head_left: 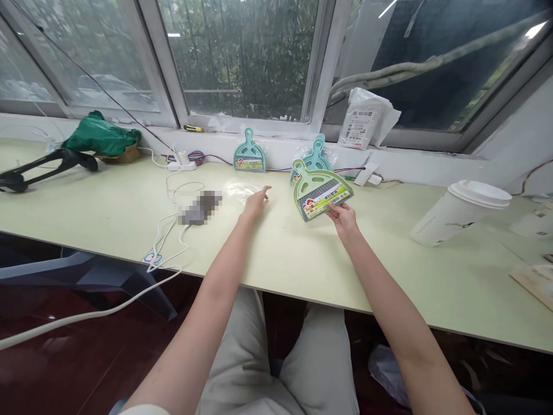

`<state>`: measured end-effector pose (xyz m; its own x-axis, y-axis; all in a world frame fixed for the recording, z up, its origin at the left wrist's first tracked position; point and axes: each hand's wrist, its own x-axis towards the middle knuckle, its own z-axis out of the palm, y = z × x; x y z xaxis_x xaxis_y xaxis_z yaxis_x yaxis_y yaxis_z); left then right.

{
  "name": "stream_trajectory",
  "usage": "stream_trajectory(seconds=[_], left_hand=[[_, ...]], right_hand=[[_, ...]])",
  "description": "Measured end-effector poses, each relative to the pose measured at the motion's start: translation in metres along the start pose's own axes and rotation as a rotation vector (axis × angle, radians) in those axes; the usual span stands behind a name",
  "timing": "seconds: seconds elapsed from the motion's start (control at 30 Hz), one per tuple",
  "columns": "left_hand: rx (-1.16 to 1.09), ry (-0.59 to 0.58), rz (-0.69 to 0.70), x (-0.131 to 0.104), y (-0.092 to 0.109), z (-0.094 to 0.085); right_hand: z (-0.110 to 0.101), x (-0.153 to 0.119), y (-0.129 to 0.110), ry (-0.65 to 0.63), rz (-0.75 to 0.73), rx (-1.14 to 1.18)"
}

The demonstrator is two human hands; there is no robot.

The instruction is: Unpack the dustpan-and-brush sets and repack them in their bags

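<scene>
My right hand pinches the lower edge of a green dustpan set, which has a grey brush and a printed label and is held tilted above the table. My left hand is over the table beside a clear plastic bag, with its index finger stretched out and nothing seen in it. Behind the green set, blue-green dustpan sets in clear wrapping lean at the wall. Another blue-green dustpan set stands upright against the wall further left.
A lidded white cup stands at the right. White cables and a pixelated object lie left of my hands. Further left are a green bag and a black frame. A white package rests on the sill.
</scene>
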<state>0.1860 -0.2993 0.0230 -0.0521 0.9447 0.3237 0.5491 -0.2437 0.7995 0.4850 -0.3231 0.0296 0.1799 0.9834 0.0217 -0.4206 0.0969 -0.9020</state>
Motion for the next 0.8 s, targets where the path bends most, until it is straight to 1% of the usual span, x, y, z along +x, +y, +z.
stream_trajectory(seconds=[0.07, 0.13, 0.2, 0.27, 0.33, 0.37, 0.47, 0.53, 0.57, 0.67, 0.7, 0.8], left_hand=[[0.023, -0.129, 0.064, 0.004, 0.005, 0.002], [0.176, -0.176, 0.103, 0.006, 0.009, 0.001], [0.403, -0.162, 0.114, 0.006, 0.012, 0.0], [0.622, -0.135, 0.09, 0.004, 0.015, 0.002], [0.773, -0.086, 0.047, -0.001, 0.019, 0.008], [0.814, -0.043, 0.026, -0.003, 0.021, 0.012], [0.817, 0.088, -0.042, -0.008, 0.026, 0.028], [0.775, 0.105, -0.09, -0.009, 0.027, 0.036], [0.76, 0.08, -0.103, -0.008, 0.027, 0.039], [0.761, -0.031, -0.079, -0.005, 0.024, 0.037], [0.765, -0.042, -0.054, -0.003, 0.022, 0.034], [0.728, 0.02, -0.009, 0.001, 0.018, 0.026]], right_hand=[[-0.001, 0.0, 0.0, -0.008, -0.002, -0.002], [-0.002, 0.0, 0.001, -0.011, 0.006, -0.007], [-0.003, -0.001, 0.001, -0.012, 0.021, -0.022], [-0.004, -0.002, 0.002, -0.014, 0.042, -0.04], [-0.004, -0.002, 0.002, -0.014, 0.069, -0.057], [-0.005, -0.002, 0.002, -0.014, 0.086, -0.065], [-0.004, -0.001, 0.002, -0.017, 0.146, -0.089], [-0.002, -0.001, 0.002, -0.019, 0.189, -0.106], [-0.002, 0.0, 0.002, -0.017, 0.208, -0.113], [0.0, -0.001, 0.002, -0.015, 0.247, -0.129], [0.0, -0.001, 0.002, -0.016, 0.255, -0.133], [0.001, -0.002, 0.001, -0.027, 0.283, -0.15]])
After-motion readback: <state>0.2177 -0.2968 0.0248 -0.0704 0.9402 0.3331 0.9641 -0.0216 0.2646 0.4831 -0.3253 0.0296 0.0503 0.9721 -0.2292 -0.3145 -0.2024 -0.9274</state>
